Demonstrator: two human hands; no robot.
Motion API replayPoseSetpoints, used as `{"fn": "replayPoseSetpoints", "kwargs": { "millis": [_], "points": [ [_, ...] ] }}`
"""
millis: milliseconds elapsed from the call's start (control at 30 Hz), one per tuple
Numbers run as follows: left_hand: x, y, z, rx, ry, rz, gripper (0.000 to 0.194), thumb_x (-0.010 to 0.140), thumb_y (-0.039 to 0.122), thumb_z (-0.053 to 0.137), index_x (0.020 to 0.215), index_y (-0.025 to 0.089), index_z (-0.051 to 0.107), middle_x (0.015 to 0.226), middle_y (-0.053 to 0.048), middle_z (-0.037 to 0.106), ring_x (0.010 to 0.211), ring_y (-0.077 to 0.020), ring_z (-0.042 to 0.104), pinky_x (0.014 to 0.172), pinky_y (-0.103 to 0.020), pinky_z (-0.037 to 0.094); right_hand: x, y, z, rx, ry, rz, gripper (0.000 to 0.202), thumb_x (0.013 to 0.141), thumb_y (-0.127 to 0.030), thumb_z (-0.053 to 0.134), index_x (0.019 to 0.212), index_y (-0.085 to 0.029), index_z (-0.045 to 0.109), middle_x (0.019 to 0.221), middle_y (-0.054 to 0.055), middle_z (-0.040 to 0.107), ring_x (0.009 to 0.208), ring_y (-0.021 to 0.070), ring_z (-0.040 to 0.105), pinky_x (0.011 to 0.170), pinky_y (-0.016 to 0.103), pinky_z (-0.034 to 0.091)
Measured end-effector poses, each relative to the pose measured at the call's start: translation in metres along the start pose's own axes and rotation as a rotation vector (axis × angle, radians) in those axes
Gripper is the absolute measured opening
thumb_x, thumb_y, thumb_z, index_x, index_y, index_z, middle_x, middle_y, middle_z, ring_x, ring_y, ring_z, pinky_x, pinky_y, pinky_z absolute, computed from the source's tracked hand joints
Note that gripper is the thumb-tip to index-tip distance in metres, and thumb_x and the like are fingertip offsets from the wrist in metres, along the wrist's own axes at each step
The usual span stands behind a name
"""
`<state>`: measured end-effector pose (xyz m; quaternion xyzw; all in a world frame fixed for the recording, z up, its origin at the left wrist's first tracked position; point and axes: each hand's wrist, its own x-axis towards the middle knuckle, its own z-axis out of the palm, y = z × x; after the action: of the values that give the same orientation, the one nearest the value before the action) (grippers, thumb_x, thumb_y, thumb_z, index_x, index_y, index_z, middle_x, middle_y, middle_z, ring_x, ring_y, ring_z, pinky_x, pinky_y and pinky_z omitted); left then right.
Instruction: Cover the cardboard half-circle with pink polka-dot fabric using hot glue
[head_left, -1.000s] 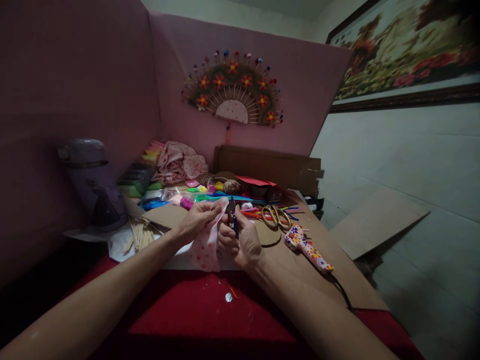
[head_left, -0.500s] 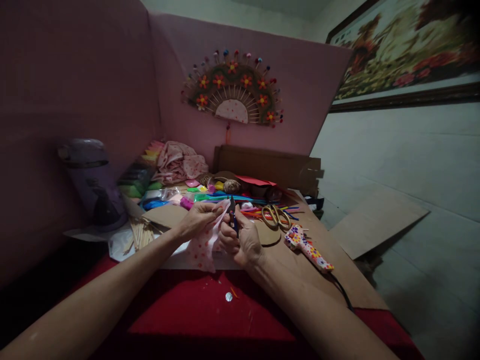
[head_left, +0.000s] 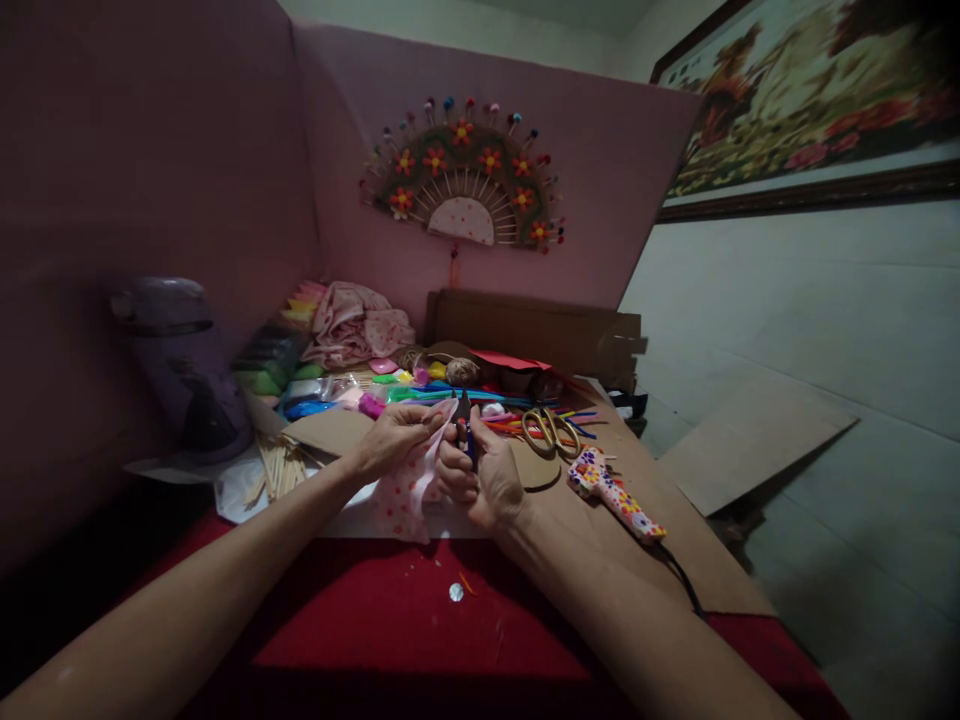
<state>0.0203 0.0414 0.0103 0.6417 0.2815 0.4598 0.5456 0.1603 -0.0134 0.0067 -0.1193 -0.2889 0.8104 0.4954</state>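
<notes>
Mid-frame, my left hand point(head_left: 397, 440) pinches dotted cloth point(head_left: 403, 497); my right hand point(head_left: 484, 475) grips pliers point(head_left: 462, 411) — handles mostly hidden. Forearms point(head_left: 247, 565) run off the bottom edge — room between them over red tablecloth point(head_left: 375, 640).

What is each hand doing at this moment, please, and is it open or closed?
Left hand: closed, pinching the pink dotted cloth.
Right hand: closed around the blue-handled pliers.

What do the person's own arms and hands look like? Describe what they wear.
The left forearm and right forearm show no sleeves. The left hand and right hand are ungloved. No watch or bracelet shows; rings are too small to tell.
</notes>
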Motion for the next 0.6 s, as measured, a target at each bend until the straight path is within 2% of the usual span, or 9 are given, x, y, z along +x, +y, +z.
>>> {"fn": "replayPoseSetpoints", "kwargs": {
  "millis": [200, 333, 433, 533, 600],
  "points": [
    [0.0, 0.0, -0.001, 0.011, -0.003, 0.006, 0.04, 0.063, 0.051, 0.077, 0.062, 0.012, 0.07, 0.047, 0.001, 0.052, 0.043, -0.006, 0.038, 0.04, -0.019, 0.027, -0.002, 0.0, 0.004, -0.034, 0.033, 0.0, 0.044, 0.092, -0.057, 0.041, 0.072, -0.018, 0.048, 0.043, -0.009, 0.035, 0.033, 0.0039, 0.013, 0.03, 0.015, 0.01],
    [-0.001, -0.003, -0.002, 0.036, -0.037, -0.009, 0.039, 0.068, 0.05, 0.074, 0.063, 0.011, 0.07, 0.045, 0.002, 0.049, 0.041, -0.0052, 0.036, 0.04, -0.018, 0.025, -0.002, -0.002, 0.004, -0.063, 0.045, -0.061, 0.043, 0.091, -0.056, 0.044, 0.07, -0.019, 0.045, 0.041, -0.01, 0.033, 0.034, 0.0044, 0.011, 0.03, 0.016, 0.009],
    [-0.003, -0.003, 0.001, 0.004, -0.08, -0.062, 0.039, 0.067, 0.049, 0.075, 0.063, 0.012, 0.068, 0.046, 0.001, 0.052, 0.042, -0.0067, 0.04, 0.04, -0.019, 0.029, -0.001, -0.005, 0.005, -0.083, 0.061, -0.107, 0.043, 0.089, -0.058, 0.045, 0.072, -0.019, 0.046, 0.042, -0.01, 0.034, 0.034, 0.0044, 0.012, 0.03, 0.016, 0.01],
    [-0.004, 0.001, 0.004, -0.044, -0.048, -0.121, 0.042, 0.065, 0.052, 0.075, 0.059, 0.012, 0.063, 0.048, 0.001, 0.053, 0.042, -0.0072, 0.043, 0.04, -0.019, 0.03, 0.0, -0.01, 0.005, -0.145, 0.135, -0.178, 0.045, 0.085, -0.063, 0.048, 0.073, -0.019, 0.048, 0.043, -0.01, 0.034, 0.033, 0.0037, 0.014, 0.03, 0.016, 0.01],
    [-0.004, 0.004, 0.006, -0.048, 0.028, -0.125, 0.045, 0.065, 0.053, 0.075, 0.056, 0.013, 0.059, 0.047, 0.003, 0.05, 0.04, -0.0053, 0.039, 0.039, -0.018, 0.028, 0.002, -0.013, 0.004, -0.23, 0.253, -0.277, 0.047, 0.081, -0.066, 0.051, 0.073, -0.02, 0.048, 0.042, -0.011, 0.034, 0.032, 0.0034, 0.016, 0.03, 0.016, 0.01]
  ]
}}
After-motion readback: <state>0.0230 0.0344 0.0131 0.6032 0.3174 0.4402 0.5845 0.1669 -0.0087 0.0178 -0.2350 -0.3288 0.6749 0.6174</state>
